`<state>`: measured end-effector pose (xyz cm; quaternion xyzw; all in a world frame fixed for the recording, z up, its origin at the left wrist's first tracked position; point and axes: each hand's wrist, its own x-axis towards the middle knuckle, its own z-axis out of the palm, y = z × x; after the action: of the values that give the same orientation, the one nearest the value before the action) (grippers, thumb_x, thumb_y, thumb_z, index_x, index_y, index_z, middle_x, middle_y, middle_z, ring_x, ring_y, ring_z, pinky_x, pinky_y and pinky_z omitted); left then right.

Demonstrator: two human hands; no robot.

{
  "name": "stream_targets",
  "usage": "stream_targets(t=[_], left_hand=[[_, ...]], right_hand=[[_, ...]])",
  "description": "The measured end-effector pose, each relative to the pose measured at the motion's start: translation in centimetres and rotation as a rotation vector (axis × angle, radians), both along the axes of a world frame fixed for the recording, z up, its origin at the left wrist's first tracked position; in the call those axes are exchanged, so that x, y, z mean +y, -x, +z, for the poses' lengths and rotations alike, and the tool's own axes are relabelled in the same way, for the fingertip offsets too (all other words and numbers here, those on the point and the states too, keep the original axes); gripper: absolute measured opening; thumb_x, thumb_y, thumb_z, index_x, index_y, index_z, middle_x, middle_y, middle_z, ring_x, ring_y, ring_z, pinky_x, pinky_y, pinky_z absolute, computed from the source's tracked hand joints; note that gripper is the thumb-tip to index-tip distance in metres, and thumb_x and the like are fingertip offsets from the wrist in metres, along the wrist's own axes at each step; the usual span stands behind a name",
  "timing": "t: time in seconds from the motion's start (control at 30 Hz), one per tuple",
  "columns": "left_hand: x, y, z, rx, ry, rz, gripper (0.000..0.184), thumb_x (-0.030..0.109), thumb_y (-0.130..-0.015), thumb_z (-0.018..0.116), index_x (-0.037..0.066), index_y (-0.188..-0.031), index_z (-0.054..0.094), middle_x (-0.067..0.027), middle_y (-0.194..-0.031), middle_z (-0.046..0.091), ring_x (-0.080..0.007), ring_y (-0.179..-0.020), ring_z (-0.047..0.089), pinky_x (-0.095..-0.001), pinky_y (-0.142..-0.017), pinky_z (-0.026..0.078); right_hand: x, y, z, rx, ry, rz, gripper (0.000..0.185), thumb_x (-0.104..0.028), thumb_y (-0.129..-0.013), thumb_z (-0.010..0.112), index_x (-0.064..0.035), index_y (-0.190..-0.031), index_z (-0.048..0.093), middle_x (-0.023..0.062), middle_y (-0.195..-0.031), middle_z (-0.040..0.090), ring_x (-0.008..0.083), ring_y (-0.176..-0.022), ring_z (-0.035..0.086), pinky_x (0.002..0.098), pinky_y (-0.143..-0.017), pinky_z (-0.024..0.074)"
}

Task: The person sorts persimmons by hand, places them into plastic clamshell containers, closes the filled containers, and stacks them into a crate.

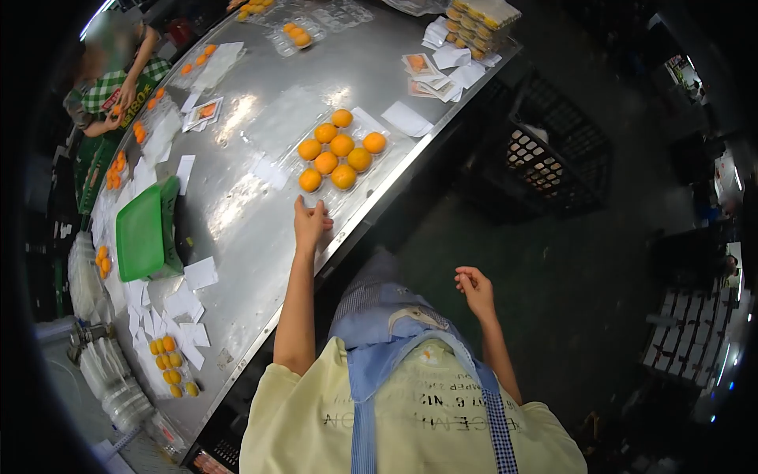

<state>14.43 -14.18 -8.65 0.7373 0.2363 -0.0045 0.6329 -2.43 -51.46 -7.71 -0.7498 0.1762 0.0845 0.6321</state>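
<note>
Several oranges (342, 145) sit in a clear plastic tray (365, 120) near the table's edge. My left hand (313, 226) is just in front of the tray's near end, over the metal table. Its index finger reaches towards the closest orange, the other fingers are bent, and no object shows in it. Away from the table, in front of my right side, hangs my right hand (475, 290). Its fingers are loosely curled and apart from the thumb, holding nothing visible. A white paper (407, 118) lies beside the tray's far end.
A green bin (147, 229) stands on the metal table (260, 229) amid scattered papers. Another fruit tray (170, 365) lies at lower left, stacked trays (482, 25) at the far corner. A person (118, 87) handles fruit opposite. A black crate (553, 150) stands beyond the edge.
</note>
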Motion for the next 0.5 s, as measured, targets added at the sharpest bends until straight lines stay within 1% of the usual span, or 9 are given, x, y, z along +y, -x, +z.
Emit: stream_targets(t=[0.07, 0.1, 0.17, 0.2, 0.23, 0.27, 0.37, 0.47, 0.5], left_hand=[[-0.5, -2.0, -1.0, 0.0, -0.071, -0.002, 0.061, 0.014, -0.086, 0.056, -0.006, -0.133, 0.024, -0.0125, -0.072, 0.063, -0.0189, -0.052, 0.062, -0.028, -0.049, 0.051], [-1.0, -2.1, -0.3, 0.009, -0.125, 0.021, 0.056, 0.009, -0.084, 0.054, -0.005, -0.131, 0.026, -0.0111, -0.067, 0.061, -0.02, -0.05, 0.062, -0.029, -0.048, 0.05], [-0.9, -2.4, -1.6, -0.016, -0.064, 0.058, 0.056, 0.005, -0.083, 0.053, -0.001, -0.132, 0.026, -0.0089, -0.064, 0.059, -0.018, -0.05, 0.061, -0.0291, -0.047, 0.05], [-0.6, -2.7, -2.5, 0.001, -0.11, 0.053, 0.056, 0.004, -0.083, 0.053, 0.0, -0.132, 0.027, -0.0088, -0.066, 0.058, -0.0176, -0.05, 0.061, -0.0287, -0.047, 0.05], [-1.2, -2.9, -1.3, 0.028, -0.059, 0.083, 0.056, 0.003, -0.084, 0.054, 0.0, -0.134, 0.027, -0.0089, -0.069, 0.057, -0.0179, -0.05, 0.06, -0.0288, -0.047, 0.051], [-1.0, -3.2, -1.6, 0.037, -0.06, 0.08, 0.059, 0.002, -0.085, 0.054, 0.0, -0.136, 0.025, -0.0093, -0.071, 0.057, -0.0184, -0.05, 0.06, -0.029, -0.048, 0.052], [-2.1, -5.1, -0.8, 0.094, -0.073, 0.131, 0.061, 0.001, -0.084, 0.054, -0.001, -0.137, 0.023, -0.0098, -0.071, 0.057, -0.0191, -0.05, 0.06, -0.0304, -0.048, 0.053], [-2.4, -6.7, -0.9, 0.079, -0.042, 0.089, 0.062, 0.003, -0.086, 0.055, 0.0, -0.137, 0.022, -0.0111, -0.072, 0.056, -0.0202, -0.054, 0.061, -0.0293, -0.05, 0.054], [-3.1, -7.4, -0.4, 0.111, -0.037, 0.113, 0.061, 0.003, -0.086, 0.056, 0.0, -0.137, 0.022, -0.0115, -0.073, 0.056, -0.0201, -0.054, 0.061, -0.0293, -0.051, 0.054]], right_hand=[[-0.4, -2.9, 0.2, -0.016, -0.02, -0.003, 0.017, -0.009, -0.09, 0.053, -0.0027, -0.104, 0.062, 0.0058, -0.085, 0.065, 0.0092, -0.071, 0.059, 0.0217, -0.064, 0.0483], [-0.7, -4.6, 0.8, -0.003, -0.021, 0.017, 0.017, -0.009, -0.09, 0.053, -0.0023, -0.103, 0.062, 0.0059, -0.085, 0.065, 0.0092, -0.072, 0.059, 0.0221, -0.065, 0.0486], [-1.3, -7.7, 1.5, -0.005, -0.023, 0.026, 0.017, -0.009, -0.09, 0.053, -0.0018, -0.103, 0.062, 0.0059, -0.085, 0.064, 0.0091, -0.072, 0.059, 0.0225, -0.066, 0.0488], [-2.1, -9.2, 2.0, -0.013, -0.017, 0.018, 0.017, -0.009, -0.091, 0.053, -0.0016, -0.103, 0.062, 0.0057, -0.085, 0.064, 0.009, -0.072, 0.059, 0.0226, -0.066, 0.0487], [-3.0, -10.8, 2.5, -0.023, -0.007, 0.011, 0.017, -0.009, -0.091, 0.052, -0.0015, -0.103, 0.062, 0.0056, -0.084, 0.064, 0.0089, -0.072, 0.059, 0.0227, -0.066, 0.0486], [-3.9, -12.5, 3.5, -0.037, 0.003, 0.021, 0.017, -0.009, -0.091, 0.052, -0.0015, -0.104, 0.062, 0.0052, -0.084, 0.064, 0.0085, -0.071, 0.059, 0.0223, -0.066, 0.0482], [-7.9, -17.7, 4.8, -0.083, 0.04, -0.036, 0.017, -0.008, -0.091, 0.051, -0.0019, -0.104, 0.061, 0.0046, -0.083, 0.063, 0.0083, -0.071, 0.058, 0.022, -0.065, 0.0477], [-12.1, -20.9, 5.4, -0.148, 0.054, -0.126, 0.017, -0.006, -0.091, 0.05, -0.0025, -0.104, 0.061, 0.0037, -0.084, 0.063, 0.0082, -0.069, 0.057, 0.0211, -0.063, 0.0464], [-13.9, -22.0, 5.7, -0.136, 0.057, -0.167, 0.017, -0.006, -0.091, 0.051, -0.0031, -0.104, 0.061, 0.0036, -0.084, 0.063, 0.008, -0.068, 0.056, 0.0207, -0.062, 0.0458]])
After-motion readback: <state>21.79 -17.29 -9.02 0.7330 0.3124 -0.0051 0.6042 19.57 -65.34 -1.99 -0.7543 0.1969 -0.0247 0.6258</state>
